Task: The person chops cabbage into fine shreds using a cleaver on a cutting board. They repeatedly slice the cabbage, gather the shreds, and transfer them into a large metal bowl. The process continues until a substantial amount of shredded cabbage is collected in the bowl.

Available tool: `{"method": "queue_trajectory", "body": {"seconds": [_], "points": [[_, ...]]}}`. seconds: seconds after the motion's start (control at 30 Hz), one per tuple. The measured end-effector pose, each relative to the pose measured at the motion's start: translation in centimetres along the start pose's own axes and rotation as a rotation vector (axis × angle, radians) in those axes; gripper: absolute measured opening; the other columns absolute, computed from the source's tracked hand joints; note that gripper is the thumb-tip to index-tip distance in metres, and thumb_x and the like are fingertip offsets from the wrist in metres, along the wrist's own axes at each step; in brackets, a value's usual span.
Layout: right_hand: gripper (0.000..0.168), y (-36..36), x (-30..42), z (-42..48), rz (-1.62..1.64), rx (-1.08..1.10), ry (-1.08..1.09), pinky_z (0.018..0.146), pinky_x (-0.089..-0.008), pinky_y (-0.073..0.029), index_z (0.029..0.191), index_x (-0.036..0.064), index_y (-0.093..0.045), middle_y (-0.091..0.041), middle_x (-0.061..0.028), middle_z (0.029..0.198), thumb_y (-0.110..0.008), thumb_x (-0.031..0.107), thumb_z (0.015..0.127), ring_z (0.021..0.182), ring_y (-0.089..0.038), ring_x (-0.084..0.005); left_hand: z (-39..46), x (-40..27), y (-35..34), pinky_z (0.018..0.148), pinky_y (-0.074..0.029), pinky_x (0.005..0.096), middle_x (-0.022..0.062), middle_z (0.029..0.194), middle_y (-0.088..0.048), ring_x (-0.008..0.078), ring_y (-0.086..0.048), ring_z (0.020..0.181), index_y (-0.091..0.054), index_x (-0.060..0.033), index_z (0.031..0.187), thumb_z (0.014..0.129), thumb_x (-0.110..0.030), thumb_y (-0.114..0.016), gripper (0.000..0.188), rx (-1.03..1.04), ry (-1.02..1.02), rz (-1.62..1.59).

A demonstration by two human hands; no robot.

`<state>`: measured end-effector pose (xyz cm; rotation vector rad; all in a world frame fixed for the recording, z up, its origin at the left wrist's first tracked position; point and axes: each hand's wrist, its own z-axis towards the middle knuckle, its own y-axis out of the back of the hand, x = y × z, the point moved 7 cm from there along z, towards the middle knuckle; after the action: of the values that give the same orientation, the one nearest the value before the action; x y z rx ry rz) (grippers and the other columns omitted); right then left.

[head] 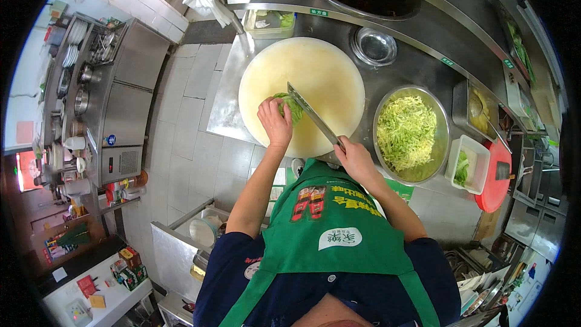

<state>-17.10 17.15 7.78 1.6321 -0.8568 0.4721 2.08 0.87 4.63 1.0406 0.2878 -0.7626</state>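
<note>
My left hand [276,120] presses a bunch of green leafy vegetable [292,108] onto a round, pale yellow cutting board [313,61], its fingers curled over the leaves. In my right hand [356,158] is the handle of a cleaver [314,116]. The blade points away from me to the upper left, with its tip beside the greens. Part of the vegetable is hidden under my left fingers. To the right of the board stands a steel bowl [445,145] heaped with finely shredded greens [405,131].
Behind the board are a plastic container [270,32] with leaves and a stack of clear glass bowls [374,46]. A white tub [477,163], a red lid [497,181] and a steel pan [462,104] stand at the right. A steel shelf [408,36] overhangs the counter's back.
</note>
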Motion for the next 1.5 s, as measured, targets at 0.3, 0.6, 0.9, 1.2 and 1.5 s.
{"method": "queue_trajectory", "body": {"seconds": [0.3,0.6,0.9,1.2,1.5], "points": [[0.028,-6.7,-0.9,9.9,-0.074,-0.030,0.036,0.072,-0.0568,-0.053,0.105,0.001,-0.060,-0.070,-0.0259,0.084,-0.053,0.028,0.102,0.080,-0.068,-0.0469,-0.5,-1.3,-0.5,0.102,-0.038,0.0501,0.0175,0.119,-0.058,0.0389,-0.052,0.117,-0.057,-0.0051,0.110,0.090,-0.008,-0.066,0.022,0.038,-0.063,0.013],[0.024,-1.4,-4.4,8.2,-0.138,-0.218,0.008,0.069,-0.0524,-0.056,0.114,0.010,-0.060,-0.073,-0.0180,0.088,-0.058,0.029,0.101,0.076,-0.070,-0.0425,-2.6,2.1,3.9,0.112,-0.034,0.0513,0.0189,0.132,-0.057,0.0397,-0.047,0.128,-0.058,-0.0061,0.131,0.087,-0.006,-0.057,0.044,0.179,-0.062,0.025],[0.053,-0.1,-5.6,12.0,-0.490,-0.361,0.245,0.097,-0.0454,-0.047,0.138,0.012,-0.059,-0.059,-0.0109,0.124,-0.073,0.024,0.088,0.119,-0.056,-0.0298,-2.4,1.5,3.9,0.114,-0.038,0.0511,0.0204,0.135,-0.055,0.0423,-0.046,0.131,-0.052,-0.0056,0.129,0.082,-0.018,-0.075,0.054,0.264,0.083,-0.033],[0.056,-9.8,-0.4,16.4,-0.281,0.067,0.467,0.105,-0.0455,-0.046,0.132,0.008,-0.059,-0.054,-0.0157,0.126,-0.079,0.018,0.080,0.120,-0.053,-0.0353,-1.2,2.2,4.2,0.111,-0.042,0.0482,0.0175,0.136,-0.056,0.0403,-0.049,0.130,-0.054,-0.0090,0.131,0.077,-0.021,-0.083,0.063,0.402,0.126,-0.071],[0.045,-12.7,0.0,17.2,0.559,0.213,0.218,0.082,-0.0346,-0.056,0.124,0.004,-0.053,-0.056,-0.0117,0.126,-0.076,0.027,0.093,0.106,-0.062,-0.0235,-1.3,0.6,3.4,0.114,-0.040,0.0487,0.0174,0.141,-0.055,0.0401,-0.046,0.134,-0.057,-0.0115,0.140,0.072,-0.018,-0.085,0.074,0.471,-0.034,0.007]]}}
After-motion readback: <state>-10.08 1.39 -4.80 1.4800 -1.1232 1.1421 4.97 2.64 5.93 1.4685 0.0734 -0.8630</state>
